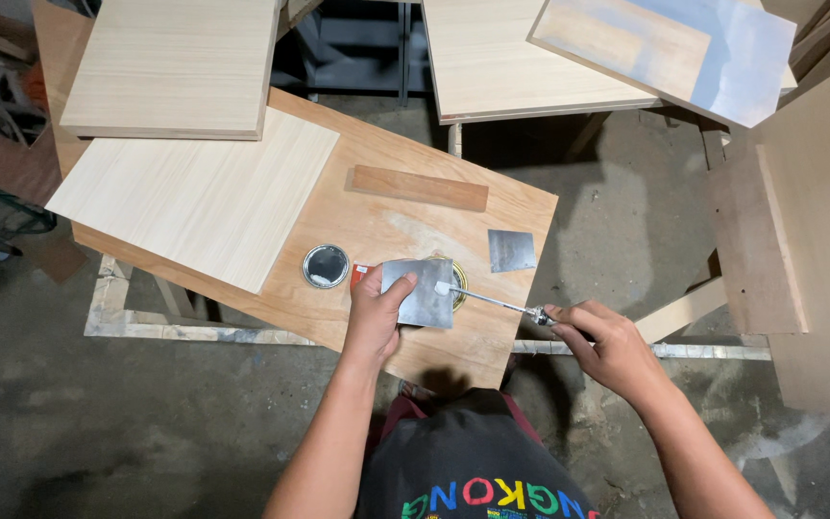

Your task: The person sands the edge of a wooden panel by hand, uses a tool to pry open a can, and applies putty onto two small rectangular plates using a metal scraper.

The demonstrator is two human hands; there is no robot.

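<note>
the person leans over a plywood board (377, 231) laid on a rough frame above the concrete floor (98, 423). the left hand (375, 312) pinches a small grey metal sheet (422, 291) by its left edge, thumb on top and the other fingers curled underneath, so the sheet sits tilted over an open tin can (457, 284), of which only a strip of yellowish rim shows past the sheet's right side. the right hand (607, 344) is closed around the handle of a thin metal tool (497, 304); its shaft runs left and up across the board's edge, and its tip, carrying a pale blob, touches the top face of the sheet. just left of the left hand lies the round can lid (326, 266), flat and shiny. a second, smaller metal square (511, 250) rests on the board near its right corner, well apart from the hands. farther up the board lie a brown wooden strip (419, 188) and a large pale wood panel (199, 197), with another pale panel (175, 65) stacked behind it.
</note>
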